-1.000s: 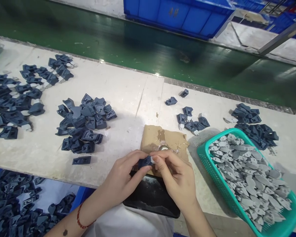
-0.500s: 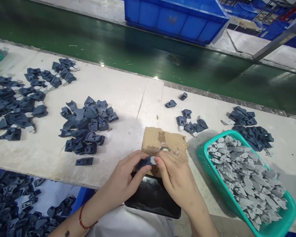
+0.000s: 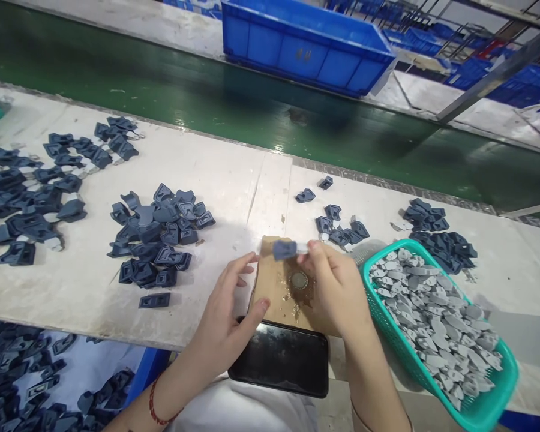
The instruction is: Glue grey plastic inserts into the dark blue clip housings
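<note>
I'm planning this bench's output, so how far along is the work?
Looks done: many dark pieces at far left already have pale ends. In hand: the right hand holds a dark piece with a pale end; the left hand is empty. Apparently left: the middle pile of dark pieces, showing no clear pale ends, and the pale parts in the green basket.

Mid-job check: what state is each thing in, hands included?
Held piece: dark blue body joined to pale end, in midair.
Left hand: open, holding nothing.
Right hand: pinching the pale end.
Cardboard: wet-looking in places.
Phone: screen dark.
Teal basket: well filled with grey pieces.
Blue crate: upright, contents unclear.
</note>
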Tool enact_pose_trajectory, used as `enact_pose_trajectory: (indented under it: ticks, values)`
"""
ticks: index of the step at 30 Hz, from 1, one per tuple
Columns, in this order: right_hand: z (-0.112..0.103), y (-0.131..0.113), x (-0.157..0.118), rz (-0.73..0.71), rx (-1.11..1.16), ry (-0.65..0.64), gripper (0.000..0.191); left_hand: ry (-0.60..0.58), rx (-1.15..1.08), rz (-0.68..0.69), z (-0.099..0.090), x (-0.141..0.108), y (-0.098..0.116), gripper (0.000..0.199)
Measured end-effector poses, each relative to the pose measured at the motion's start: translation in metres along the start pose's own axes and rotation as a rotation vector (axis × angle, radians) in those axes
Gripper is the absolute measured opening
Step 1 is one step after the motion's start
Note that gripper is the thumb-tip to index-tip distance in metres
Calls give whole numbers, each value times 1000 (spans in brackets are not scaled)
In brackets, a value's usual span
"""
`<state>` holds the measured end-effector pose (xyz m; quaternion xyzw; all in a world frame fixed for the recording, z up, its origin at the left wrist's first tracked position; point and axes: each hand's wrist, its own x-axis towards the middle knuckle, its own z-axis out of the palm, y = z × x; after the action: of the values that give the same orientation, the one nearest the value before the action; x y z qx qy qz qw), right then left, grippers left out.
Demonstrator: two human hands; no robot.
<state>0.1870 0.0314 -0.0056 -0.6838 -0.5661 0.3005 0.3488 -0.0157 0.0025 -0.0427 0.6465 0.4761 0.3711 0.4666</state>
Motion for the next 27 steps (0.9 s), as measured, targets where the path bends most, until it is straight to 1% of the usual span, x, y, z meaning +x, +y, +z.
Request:
enact_pose_trajectory:
  ticks: [1, 3, 5, 7, 9, 10, 12, 13, 15, 17, 19, 20, 22, 25, 27]
  values:
    - [-1, 2, 5, 33, -38, 69, 48, 8, 18, -5, 0, 0, -1, 43]
    - [-2, 6, 10, 78, -115, 135, 49, 2, 49, 21, 1, 0, -3, 32]
    - [-5, 8, 9, 104, -160, 136, 50, -6, 64, 69, 2, 2, -4, 25]
    - [-12, 7, 0, 132, -165, 142, 49, 3, 65, 102, 2, 3, -3, 21]
    - [-26, 6, -12, 146, -166, 208, 47, 13, 65, 124, 1, 4, -2, 18]
    - [-36, 7, -18, 134, -179, 265, 43, 14, 67, 132, 0, 4, -1, 18]
    - [-59, 16, -27, 126, -305, 411, 39, 17, 73, 150, 0, 4, 1, 17]
    - [-71, 25, -30, 142, -412, 434, 40, 24, 79, 164, 0, 4, 1, 18]
    - [-90, 47, -33, 206, -591, 373, 45, 45, 100, 209, 1, 5, 2, 20]
    - [-101, 69, -33, 281, -682, 238, 45, 71, 144, 276, 1, 4, 4, 22]
    - [-103, 85, -32, 269, -717, 239, 39, 91, 222, 352, -4, 2, 7, 26]
    - [-102, 89, -31, 253, -727, 257, 37, 101, 275, 385, -9, -1, 8, 28]
    - [-98, 90, -30, 226, -720, 297, 33, 133, 404, 417, -27, -7, 9, 31]
    - [-95, 82, -30, 240, -605, 334, 34, 189, 645, 406, -67, -20, 2, 34]
    - [-95, 74, -30, 269, -512, 377, 31, 189, 797, 378, -94, -29, -9, 36]
